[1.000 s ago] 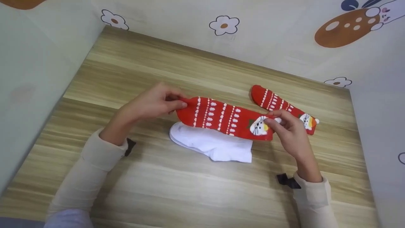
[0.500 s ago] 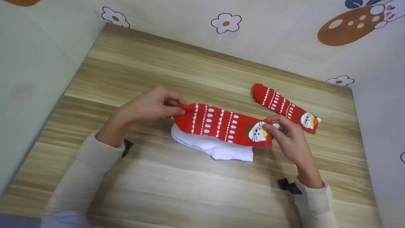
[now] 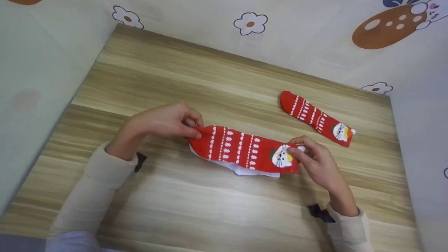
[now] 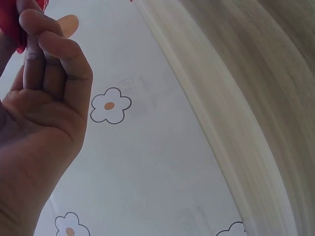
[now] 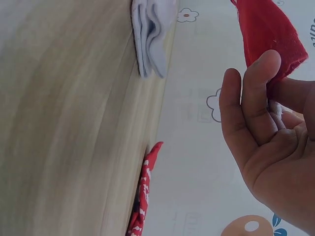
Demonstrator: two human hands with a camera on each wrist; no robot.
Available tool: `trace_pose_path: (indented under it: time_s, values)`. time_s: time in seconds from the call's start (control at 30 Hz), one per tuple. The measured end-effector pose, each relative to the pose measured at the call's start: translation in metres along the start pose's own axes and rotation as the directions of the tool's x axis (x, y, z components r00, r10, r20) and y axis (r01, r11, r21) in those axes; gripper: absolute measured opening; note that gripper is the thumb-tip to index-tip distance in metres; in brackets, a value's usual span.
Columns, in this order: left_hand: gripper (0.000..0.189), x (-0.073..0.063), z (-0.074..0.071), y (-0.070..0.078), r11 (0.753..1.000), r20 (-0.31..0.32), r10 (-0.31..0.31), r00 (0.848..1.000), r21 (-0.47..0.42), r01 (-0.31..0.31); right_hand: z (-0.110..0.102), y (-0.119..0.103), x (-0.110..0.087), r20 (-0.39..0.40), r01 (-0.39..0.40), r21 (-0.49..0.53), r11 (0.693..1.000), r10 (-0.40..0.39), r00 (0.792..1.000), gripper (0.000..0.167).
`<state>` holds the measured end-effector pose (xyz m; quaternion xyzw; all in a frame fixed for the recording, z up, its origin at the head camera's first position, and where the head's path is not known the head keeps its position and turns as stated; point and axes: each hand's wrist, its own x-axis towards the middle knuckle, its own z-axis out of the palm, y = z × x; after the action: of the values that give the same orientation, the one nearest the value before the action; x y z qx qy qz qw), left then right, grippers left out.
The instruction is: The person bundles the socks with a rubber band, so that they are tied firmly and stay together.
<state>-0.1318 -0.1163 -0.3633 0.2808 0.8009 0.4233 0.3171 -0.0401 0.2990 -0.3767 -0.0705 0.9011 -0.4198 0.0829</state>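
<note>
A red sock (image 3: 234, 147) with white patterned rows and a white cat face stretches between both hands in the head view. My left hand (image 3: 168, 120) pinches its toe end; my right hand (image 3: 316, 162) pinches the cuff beside the cat face. Beneath it lies a white sock (image 3: 253, 172), mostly covered in the head view, with only its lower edge showing. The right wrist view shows the white sock (image 5: 150, 37) as stacked layers on the table, while the red cuff (image 5: 273, 37) hangs from the right fingers, apart from it.
A second red sock (image 3: 316, 119) of the same pattern lies flat at the right of the wooden table (image 3: 210, 213). Pale walls (image 3: 196, 21) with flower drawings border the table at the back and sides.
Both hands have moved the red sock down the head view, toward the person, so it now overlaps most of the white sock. The second red sock has stayed on the table.
</note>
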Motion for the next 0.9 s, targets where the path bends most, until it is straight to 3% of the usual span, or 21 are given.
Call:
trace_pose_path:
  time_s: [0.17,0.3,0.6,0.9]
  values:
    - [0.009,0.001,0.001,-0.001,0.997,0.036,-0.073,0.997,-0.009,0.073,0.006,0.005,-0.001,0.040,-0.028,0.022,0.999,0.027,0.999,0.020]
    - [0.006,0.003,0.001,-0.004,0.996,0.041,-0.092,0.995,0.010,0.091,0.012,0.007,0.003,0.085,-0.061,0.048,0.997,0.057,0.995,0.022]
    - [0.007,0.008,0.001,-0.013,0.985,0.031,-0.170,0.985,0.028,0.169,0.018,0.010,0.010,0.151,-0.092,0.006,0.996,0.090,0.984,0.022]
    - [0.015,0.011,0.005,-0.016,0.976,0.071,-0.217,0.974,0.047,0.214,0.018,0.012,0.018,0.264,-0.163,-0.021,0.986,0.162,0.951,0.029]
